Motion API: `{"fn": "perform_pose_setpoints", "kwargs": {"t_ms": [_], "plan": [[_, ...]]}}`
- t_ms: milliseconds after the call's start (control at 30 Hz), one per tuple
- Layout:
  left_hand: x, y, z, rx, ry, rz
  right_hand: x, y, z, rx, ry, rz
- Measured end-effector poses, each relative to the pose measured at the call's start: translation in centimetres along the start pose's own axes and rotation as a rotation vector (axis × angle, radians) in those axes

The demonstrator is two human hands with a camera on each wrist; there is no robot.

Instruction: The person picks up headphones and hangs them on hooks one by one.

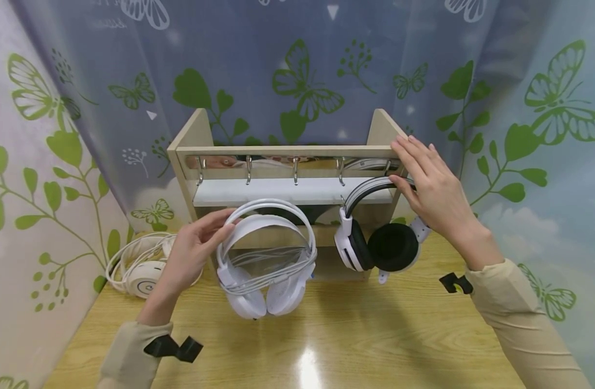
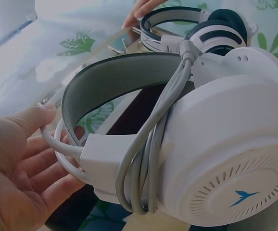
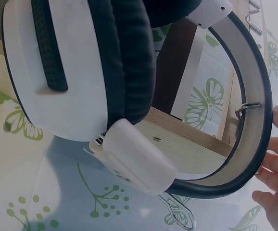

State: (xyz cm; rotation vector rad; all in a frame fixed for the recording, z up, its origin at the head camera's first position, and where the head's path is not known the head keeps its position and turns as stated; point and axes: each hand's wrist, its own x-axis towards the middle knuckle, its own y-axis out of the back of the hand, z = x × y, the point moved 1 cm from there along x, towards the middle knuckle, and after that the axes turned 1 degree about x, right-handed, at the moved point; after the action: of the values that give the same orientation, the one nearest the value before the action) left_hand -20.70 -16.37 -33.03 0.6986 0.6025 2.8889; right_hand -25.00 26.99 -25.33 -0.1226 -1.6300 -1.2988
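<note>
My left hand (image 1: pixel 192 251) grips the headband of white headphones (image 1: pixel 287 294) by its left side, in front of the wooden rack. A bundled grey cable (image 2: pixel 151 144) crosses them, and a blue mark shows on one ear cup in the left wrist view. My right hand (image 1: pixel 435 192) lies with fairly straight fingers on the rack's right top corner, its thumb by the headband of white-and-black headphones (image 1: pixel 394 246). These hang at the rack's right end; in the right wrist view a hook (image 3: pixel 247 107) shows inside their headband and the fingertips touch its outer side.
The wooden rack (image 1: pixel 285 151) carries a row of metal hooks (image 1: pixel 295 172) above a white shelf (image 1: pixel 268 189). Another pair of white headphones (image 1: pixel 144 276) with a coiled cable lies at the left on the wood-grain table (image 1: pixel 346 329). Patterned curtains (image 1: pixel 258 65) surround the table.
</note>
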Motion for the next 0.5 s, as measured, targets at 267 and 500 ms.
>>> {"fn": "perform_pose_setpoints", "kwargs": {"t_ms": [267,500], "plan": [[0.4,-0.2,0.6,-0.028,-0.013,-0.010,0.0,0.0,0.0,0.001,-0.002,-0.004],[0.7,-0.5,1.3,-0.055,-0.033,0.003,0.0,0.0,0.0,0.000,-0.003,-0.007]]}}
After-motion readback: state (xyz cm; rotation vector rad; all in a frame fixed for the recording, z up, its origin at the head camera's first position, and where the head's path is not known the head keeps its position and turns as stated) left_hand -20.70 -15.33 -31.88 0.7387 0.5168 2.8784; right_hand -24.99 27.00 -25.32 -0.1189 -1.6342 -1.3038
